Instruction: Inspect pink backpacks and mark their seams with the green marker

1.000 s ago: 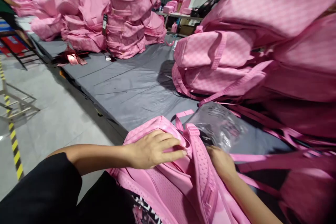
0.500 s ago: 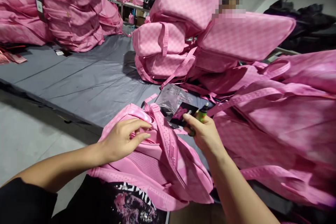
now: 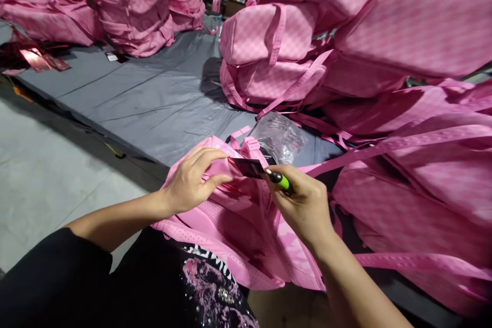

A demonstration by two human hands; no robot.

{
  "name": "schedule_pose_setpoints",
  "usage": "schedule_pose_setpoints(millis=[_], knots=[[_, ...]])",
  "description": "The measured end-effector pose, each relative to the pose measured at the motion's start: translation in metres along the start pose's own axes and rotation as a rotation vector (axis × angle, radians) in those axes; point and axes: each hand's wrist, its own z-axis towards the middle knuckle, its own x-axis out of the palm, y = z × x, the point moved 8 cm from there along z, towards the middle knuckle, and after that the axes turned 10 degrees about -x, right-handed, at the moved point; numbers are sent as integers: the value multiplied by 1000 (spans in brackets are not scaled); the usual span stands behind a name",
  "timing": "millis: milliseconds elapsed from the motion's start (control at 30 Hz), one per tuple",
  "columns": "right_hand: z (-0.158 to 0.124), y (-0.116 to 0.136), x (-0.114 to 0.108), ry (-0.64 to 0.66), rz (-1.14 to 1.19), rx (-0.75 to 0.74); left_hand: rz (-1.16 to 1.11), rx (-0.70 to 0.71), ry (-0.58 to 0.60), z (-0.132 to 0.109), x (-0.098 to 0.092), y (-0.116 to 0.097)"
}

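Note:
A pink backpack lies at the table's edge against my body, its strap and padded back towards me. My right hand is closed around a green-and-black pen-like tool and pinches a dark card tag by its right end. Over the backpack's upper part, my left hand has thumb and fingers apart, with the fingertips close to the card's left end. Whether they touch it I cannot tell. Just behind the card lies a clear plastic bag.
The grey-covered table runs off to the left. Stacked pink backpacks stand at the far left, near red tags. Pink checkered bags are piled behind, and more pink bags crowd the right side.
My right hand has brought the card left, close to my left hand, and the card has turned nearly edge-on. The view has tilted down and shifted left.

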Motion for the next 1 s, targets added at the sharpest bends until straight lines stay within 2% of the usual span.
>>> schedule_pose_setpoints(millis=[67, 167, 233, 300, 367, 433, 533, 667, 800, 900, 1000], knots=[[1, 1, 10, 118, -105, -54, 200, 94, -42, -16, -7, 9], [0, 4, 42, 397, -258, -77, 379, 42, 104, -37, 3, 36], [-1, 9, 63, 558, -361, -100, 386, 32, 151, -50, 9, 45], [-1, 13, 82, 684, -411, -111, 338, 62, 110, -59, 10, 47], [-1, 12, 97, 769, -424, -83, 302, 28, 42, -63, 8, 52], [3, 6, 108, 806, -423, -43, 317, -96, -5, -66, 6, 65], [8, -2, 120, 837, -401, -19, 386, -275, 13, -68, 7, 87], [9, -1, 124, 873, -431, -9, 415, -290, 33, -72, 7, 100], [19, 17, 121, 743, -427, -60, 368, -323, -13, -78, 4, 110], [31, 23, 137, 708, -293, -78, 327, -302, -32, -79, 3, 112], [44, 26, 155, 739, -249, -130, 315, -293, -34, -78, 0, 114]])
